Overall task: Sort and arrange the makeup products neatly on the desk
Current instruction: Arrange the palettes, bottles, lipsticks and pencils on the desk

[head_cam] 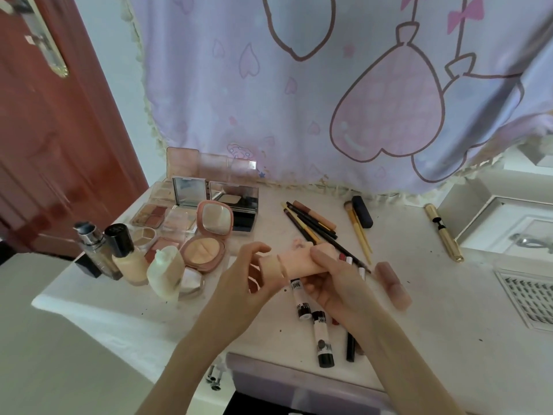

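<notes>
Holding a peach tube (pixel 294 260) above the bench (pixel 419 295), both hands on it: right hand (pixel 335 280) wraps its body, thumb on top; left hand (pixel 251 277) pinches the cap end with curled fingers. Tube sits mid-air over the bench centre, roughly level.

Directly under the hands: two white tubes with black caps (pixel 311 313), partly hidden by the right wrist, plus a thin black stick (pixel 350 345) beside them. Just right of the hands lies a pink tube (pixel 392 286). Behind them: a fan of pencils (pixel 311 223), a brush with a yellow handle (pixel 359 232), and a dark case (pixel 362 211) touching the brush head. Gold tube (pixel 444 233) lies well apart, far right, near a lash tray (pixel 529 298).

Left cluster: open round compact (pixel 208 235), open palettes (pixel 185 202) behind it, three bottles (pixel 119 253) upright at the bench's left edge, a pale bottle (pixel 166 272) tilted against a jar. Curtain (pixel 299 85) hangs behind.
</notes>
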A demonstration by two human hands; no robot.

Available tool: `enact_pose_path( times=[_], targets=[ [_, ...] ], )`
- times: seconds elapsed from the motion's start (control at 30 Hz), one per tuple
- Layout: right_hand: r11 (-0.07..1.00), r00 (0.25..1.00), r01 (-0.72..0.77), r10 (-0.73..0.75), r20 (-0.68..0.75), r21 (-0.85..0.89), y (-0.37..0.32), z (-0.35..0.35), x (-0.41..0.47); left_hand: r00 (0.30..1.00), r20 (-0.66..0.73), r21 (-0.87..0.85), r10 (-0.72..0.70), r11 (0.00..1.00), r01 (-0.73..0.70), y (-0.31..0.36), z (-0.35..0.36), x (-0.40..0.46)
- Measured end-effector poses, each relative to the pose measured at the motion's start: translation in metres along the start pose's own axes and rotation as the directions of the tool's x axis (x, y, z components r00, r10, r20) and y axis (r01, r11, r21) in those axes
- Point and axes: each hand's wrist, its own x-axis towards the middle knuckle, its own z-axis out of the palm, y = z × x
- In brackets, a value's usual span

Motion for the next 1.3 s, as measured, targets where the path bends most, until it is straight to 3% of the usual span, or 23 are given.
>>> enact_pose_path(
  times=[0.23, 0.43, 0.67, 0.8, 1.03, 1.17, 1.3],
  targets=[
    [0.97, 0.996, 0.004, 0.018, 0.085, -0.243, 0.007, 0.008, -0.004, 0.995, -0.06, 0.056, -0.079, 0.995, 0.083, -0.019, -0.014, -0.022],
    [0.915, 0.98, -0.045, 0.119, 0.162, -0.402, 0.015, 0.018, -0.008, 0.979, -0.114, 0.105, -0.17, 0.978, 0.182, -0.034, -0.036, -0.046],
    [0.801, 0.989, -0.052, 0.126, 0.083, -0.597, 0.028, 0.025, -0.004, 0.974, -0.114, 0.245, -0.195, 0.945, 0.218, -0.042, -0.044, -0.057],
    [0.71, 0.991, 0.035, 0.064, 0.114, -0.703, 0.028, 0.024, -0.007, 0.979, -0.113, 0.312, -0.171, 0.929, 0.199, -0.043, -0.043, -0.059],
    [0.331, 0.981, 0.191, -0.074, 0.177, -0.924, 0.027, 0.026, -0.011, 0.973, -0.126, 0.31, -0.195, 0.924, 0.225, -0.044, -0.04, -0.058],
    [0.04, 0.973, 0.2, -0.122, 0.194, -0.979, 0.023, 0.029, -0.012, 0.985, -0.125, 0.361, -0.122, 0.919, 0.159, -0.047, -0.039, -0.059],
    [-0.131, 0.976, 0.174, -0.106, 0.188, -0.976, 0.021, 0.033, -0.014, 0.985, -0.144, 0.397, -0.1, 0.905, 0.15, -0.05, -0.038, -0.058]
  ],
)
